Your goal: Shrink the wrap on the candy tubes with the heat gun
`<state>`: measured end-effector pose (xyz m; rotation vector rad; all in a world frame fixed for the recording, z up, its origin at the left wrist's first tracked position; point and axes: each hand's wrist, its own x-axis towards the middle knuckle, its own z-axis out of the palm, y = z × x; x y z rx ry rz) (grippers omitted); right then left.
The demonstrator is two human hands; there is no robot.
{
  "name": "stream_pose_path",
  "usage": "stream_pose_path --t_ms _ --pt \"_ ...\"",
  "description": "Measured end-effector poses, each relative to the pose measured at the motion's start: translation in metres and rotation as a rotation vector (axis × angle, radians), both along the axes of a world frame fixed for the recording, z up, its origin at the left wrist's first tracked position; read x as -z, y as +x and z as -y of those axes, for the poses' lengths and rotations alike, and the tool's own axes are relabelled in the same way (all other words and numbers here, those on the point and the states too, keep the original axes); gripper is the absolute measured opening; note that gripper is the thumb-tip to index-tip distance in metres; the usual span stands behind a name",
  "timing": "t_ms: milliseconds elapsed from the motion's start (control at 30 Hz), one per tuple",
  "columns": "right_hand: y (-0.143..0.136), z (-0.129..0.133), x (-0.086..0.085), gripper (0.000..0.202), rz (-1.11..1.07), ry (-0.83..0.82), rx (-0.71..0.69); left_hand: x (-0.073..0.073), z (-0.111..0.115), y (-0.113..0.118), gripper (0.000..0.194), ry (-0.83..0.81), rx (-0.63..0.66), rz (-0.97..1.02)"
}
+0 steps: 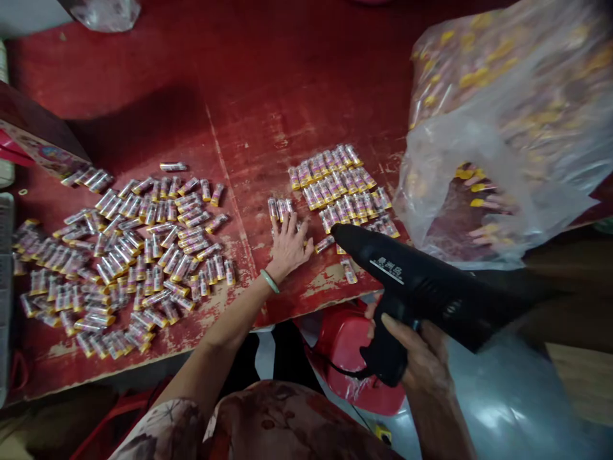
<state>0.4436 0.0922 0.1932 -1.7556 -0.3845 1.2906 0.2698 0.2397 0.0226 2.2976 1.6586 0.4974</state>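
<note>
My left hand [288,246], with a pale green bangle on the wrist, lies over a short row of small clear tubes [281,208] with yellow ends. Its fingers are spread and touch the tubes; some are hidden beneath them. In my right hand [424,354] is a black heat gun [407,268], gripped by its handle. The nozzle points left, over the near edge of several neat rows of tubes [340,179]. One loose tube [348,271] lies below the nozzle, near the table edge.
Many loose tubes [158,255] cover the left of the red table [268,76]. An open clear plastic bag [479,128] full of yellow-ended pieces stands at the right. A printed box [43,140] is at the far left. Below the table edge is a red stool [342,326].
</note>
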Motion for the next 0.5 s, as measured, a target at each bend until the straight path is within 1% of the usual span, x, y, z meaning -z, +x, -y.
stream_pose_path --t_ms 67,167,233,300,333,400,500 --pt "-0.009 -0.009 0.005 0.033 0.000 -0.027 -0.066 0.001 0.004 -0.014 0.056 -0.017 0.017 -0.019" --pt "-0.023 -0.020 0.011 0.036 0.036 -0.122 -0.191 0.005 0.012 -0.035 0.076 -0.042 0.009 -0.013" --pt "-0.029 -0.025 0.015 0.038 0.062 -0.177 -0.308 0.008 0.022 -0.047 0.091 -0.051 -0.045 -0.007" --pt "-0.031 -0.030 0.017 0.039 0.085 -0.201 -0.372 0.011 0.035 -0.058 0.102 -0.055 -0.120 -0.003" --pt "-0.031 -0.033 0.018 0.039 0.102 -0.206 -0.370 0.013 0.042 -0.062 0.106 -0.058 -0.153 -0.002" --pt "-0.030 -0.039 0.017 0.040 0.148 -0.192 -0.318 0.015 0.054 -0.069 0.108 -0.070 -0.195 0.002" --pt "-0.034 -0.044 0.013 0.043 0.198 -0.146 -0.236 0.019 0.066 -0.076 0.104 -0.096 -0.218 0.031"
